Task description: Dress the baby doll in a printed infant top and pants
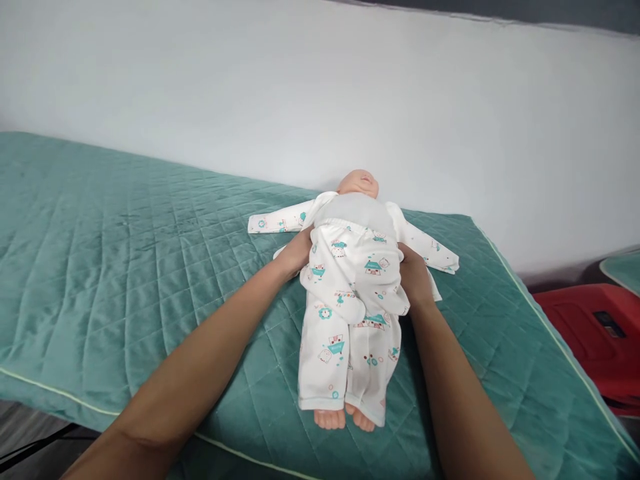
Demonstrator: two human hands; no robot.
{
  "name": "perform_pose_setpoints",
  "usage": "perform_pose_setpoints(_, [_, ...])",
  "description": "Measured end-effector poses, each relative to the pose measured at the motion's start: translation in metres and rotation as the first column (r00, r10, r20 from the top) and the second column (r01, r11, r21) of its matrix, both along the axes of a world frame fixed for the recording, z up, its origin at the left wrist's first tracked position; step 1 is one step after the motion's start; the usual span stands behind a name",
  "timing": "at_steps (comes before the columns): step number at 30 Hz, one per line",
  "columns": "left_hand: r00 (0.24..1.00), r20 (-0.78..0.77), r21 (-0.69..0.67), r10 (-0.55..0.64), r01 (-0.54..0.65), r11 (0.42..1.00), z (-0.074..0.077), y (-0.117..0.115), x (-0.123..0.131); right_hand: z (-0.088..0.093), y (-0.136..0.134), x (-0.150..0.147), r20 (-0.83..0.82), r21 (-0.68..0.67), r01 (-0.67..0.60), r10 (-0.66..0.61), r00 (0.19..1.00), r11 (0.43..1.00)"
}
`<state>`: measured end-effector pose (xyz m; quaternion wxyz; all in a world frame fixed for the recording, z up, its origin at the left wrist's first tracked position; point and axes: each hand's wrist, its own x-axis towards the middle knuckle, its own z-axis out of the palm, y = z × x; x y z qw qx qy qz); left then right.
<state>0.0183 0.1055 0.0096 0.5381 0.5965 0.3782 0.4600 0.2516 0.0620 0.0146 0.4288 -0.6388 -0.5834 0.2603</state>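
A baby doll (358, 183) lies on its back on a teal quilted mattress (125, 267), head toward the wall, bare feet toward me. It wears white printed trousers (350, 313), and an open white printed top (280, 222) is spread out under it with sleeves to both sides. My left hand (295, 253) grips the trousers' waist on the doll's left side as seen. My right hand (414, 275) grips the waist on the other side. Both hands' fingers are partly hidden under the cloth.
A white wall (320, 87) runs behind the mattress. A red plastic object (595, 333) stands off the mattress's right edge, with another teal surface (623, 270) beyond it. Dark floor shows at the lower left.
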Motion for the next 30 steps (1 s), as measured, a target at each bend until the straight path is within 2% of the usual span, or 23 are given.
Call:
perform_pose_setpoints(2, [1.000,0.010,-0.016,-0.003,0.003,1.000,0.000,0.000,0.000,-0.001,0.002,0.001,-0.002,-0.021,0.057,-0.057,0.998,0.998])
perform_pose_setpoints(4, [1.000,-0.011,-0.043,0.027,-0.028,0.999,-0.001,0.001,0.000,-0.002,0.003,0.003,-0.087,-0.031,0.113,-0.115,0.990,0.993])
perform_pose_setpoints(8, [0.954,-0.166,-0.067,0.250,-0.264,0.962,-0.004,0.005,-0.004,-0.005,0.004,0.003,-0.272,0.037,0.207,-0.190,0.944,0.978])
perform_pose_setpoints(10, [0.908,-0.205,0.008,0.366,-0.372,0.928,-0.004,0.007,-0.006,-0.005,0.003,0.001,-0.249,0.141,0.250,-0.210,0.945,0.958])
perform_pose_setpoints(13, [0.862,-0.144,0.249,0.487,-0.445,0.861,-0.002,0.008,-0.008,-0.001,0.000,-0.004,-0.197,0.297,0.223,-0.169,0.966,0.928])
perform_pose_setpoints(14, [0.868,-0.107,0.332,0.486,-0.430,0.840,-0.001,0.008,-0.008,0.001,-0.001,-0.005,-0.194,0.330,0.180,-0.121,0.974,0.927])
perform_pose_setpoints(16, [0.910,-0.070,0.467,0.409,-0.333,0.820,0.001,0.007,-0.008,0.004,-0.002,-0.006,-0.196,0.346,0.063,0.007,0.981,0.936])
perform_pose_setpoints(19, [0.952,-0.152,0.583,0.267,-0.132,0.802,0.003,0.006,-0.008,0.005,0.000,-0.002,-0.196,0.284,-0.090,0.149,0.969,0.955])
perform_pose_setpoints(23, [0.942,-0.279,0.573,0.188,0.005,0.820,0.009,0.004,-0.008,0.000,0.004,0.006,-0.174,0.284,-0.189,0.244,0.954,0.940])
perform_pose_setpoints(27, [0.928,-0.344,0.538,0.144,0.070,0.840,0.016,0.003,-0.008,-0.001,0.004,0.008,-0.092,0.288,-0.256,0.293,0.952,0.923])
perform_pose_setpoints(30, [0.917,-0.372,0.556,0.146,0.094,0.826,0.019,0.003,-0.009,0.003,0.004,0.008,0.013,0.273,-0.325,0.334,0.943,0.906])
